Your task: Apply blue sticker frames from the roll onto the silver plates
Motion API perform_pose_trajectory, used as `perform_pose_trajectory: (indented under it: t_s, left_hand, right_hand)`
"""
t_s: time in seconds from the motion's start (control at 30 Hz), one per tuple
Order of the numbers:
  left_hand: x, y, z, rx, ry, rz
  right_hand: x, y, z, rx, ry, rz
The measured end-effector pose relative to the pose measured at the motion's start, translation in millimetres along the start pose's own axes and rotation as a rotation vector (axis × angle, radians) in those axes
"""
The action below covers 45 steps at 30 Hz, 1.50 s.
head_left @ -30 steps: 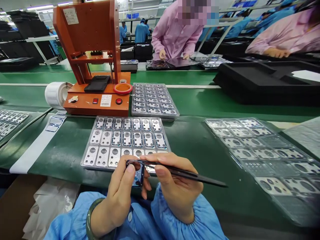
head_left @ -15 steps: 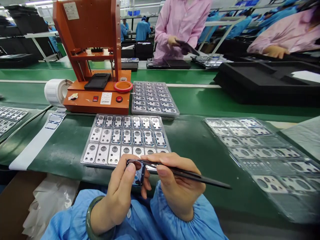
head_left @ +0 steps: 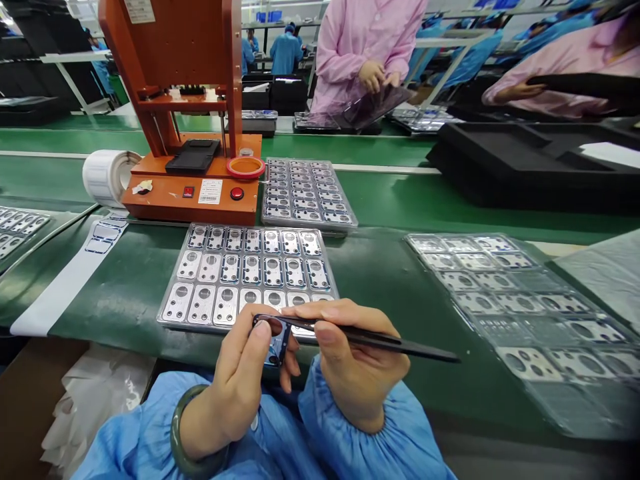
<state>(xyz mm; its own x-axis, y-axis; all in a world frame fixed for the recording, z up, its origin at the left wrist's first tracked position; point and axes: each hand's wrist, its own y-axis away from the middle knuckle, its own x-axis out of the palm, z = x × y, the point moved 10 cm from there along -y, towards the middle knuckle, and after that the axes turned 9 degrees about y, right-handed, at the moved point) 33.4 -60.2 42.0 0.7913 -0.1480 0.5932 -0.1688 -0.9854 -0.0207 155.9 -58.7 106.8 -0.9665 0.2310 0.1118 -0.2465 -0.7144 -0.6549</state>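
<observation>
Between thumb and fingers, my left hand [head_left: 240, 373] holds a small flat metal plate [head_left: 277, 348] with a large round hole and a dark blue border. My right hand [head_left: 357, 360] is closed around black tweezers [head_left: 385, 341], gripped like a pen. Their tip meets the plate's upper edge; whether it pinches anything there is too small to tell. Just beyond my hands lies a clear tray [head_left: 165, 313] with rows of similar silver plates, some with blue borders. My hands cover part of its near edge.
An orange press [head_left: 190, 200] stands behind the tray, with a label roll [head_left: 107, 179] at its left and a red tape ring [head_left: 245, 167] on its base. Another filled tray [head_left: 307, 193] sits beside it. At right are a partly filled clear tray [head_left: 500, 287] and a black box [head_left: 530, 167].
My hands keep nearly the same pose, with the tweezers still at the plate's edge. The view has shifted slightly. Across the bench, a person in pink has tilted a dark clear sheet.
</observation>
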Motion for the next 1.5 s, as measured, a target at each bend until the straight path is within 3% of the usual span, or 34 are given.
perform_pose_trajectory:
  t_s: [0.43,1.2,1.5]
  left_hand:
    - [-1.0,2,-2,0.019,-0.006,0.007]
    - [-4.6,3,-3,0.083,-0.078,0.030]
    - [-14.0,0,-3,0.106,-0.089,-0.026]
  right_hand:
    - [2,1,-11,0.100,-0.084,0.016]
    - [2,5,-4,0.059,-0.009,-0.010]
    - [5,7,1,0.007,0.065,-0.025]
